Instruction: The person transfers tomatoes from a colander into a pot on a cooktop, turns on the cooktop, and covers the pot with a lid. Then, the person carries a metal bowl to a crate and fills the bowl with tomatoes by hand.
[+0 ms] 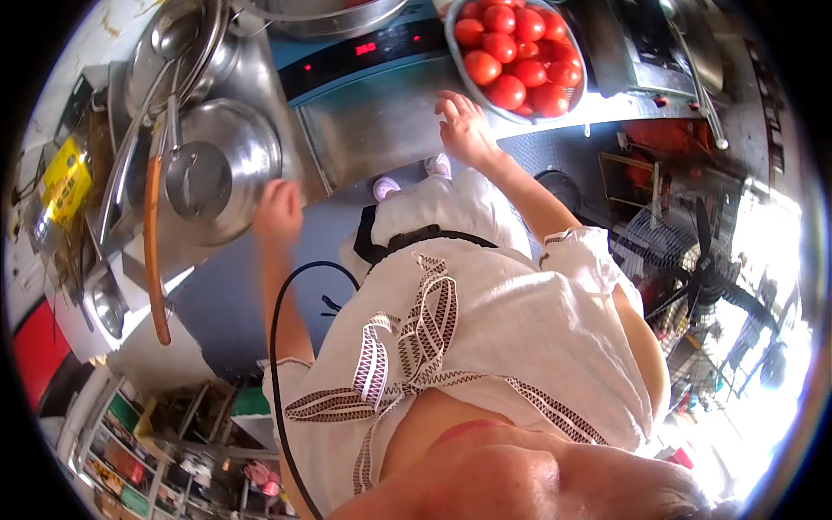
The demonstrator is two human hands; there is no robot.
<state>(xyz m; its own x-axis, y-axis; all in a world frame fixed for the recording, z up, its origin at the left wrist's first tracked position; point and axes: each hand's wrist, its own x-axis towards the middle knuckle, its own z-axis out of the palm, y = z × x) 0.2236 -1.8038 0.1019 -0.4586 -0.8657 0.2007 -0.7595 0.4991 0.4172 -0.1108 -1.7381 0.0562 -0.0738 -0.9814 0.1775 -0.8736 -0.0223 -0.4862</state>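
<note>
My right hand (465, 128) hangs at the counter's front edge, just left of and below a grey perforated basket (458, 59) heaped with red tomatoes (507, 91). Its fingers are apart and slightly bent, with nothing in them. On the other side, my left hand (278, 212) is beside the rim of a wide shallow metal pan (251, 130). That hand is blurred and its fingers look curled; whether it touches the rim or holds anything is unclear. A round dark-bottomed strainer or ladle (198, 180) lies in the pan.
Behind the steel front ledge (373, 117) stands a cooker panel with a red display (366, 48), and a metal pot (334, 19) on top. Ladles (173, 35) and a wooden handle (156, 243) lie left. A fan (700, 269) stands right; a shelf rack (156, 442) is lower left.
</note>
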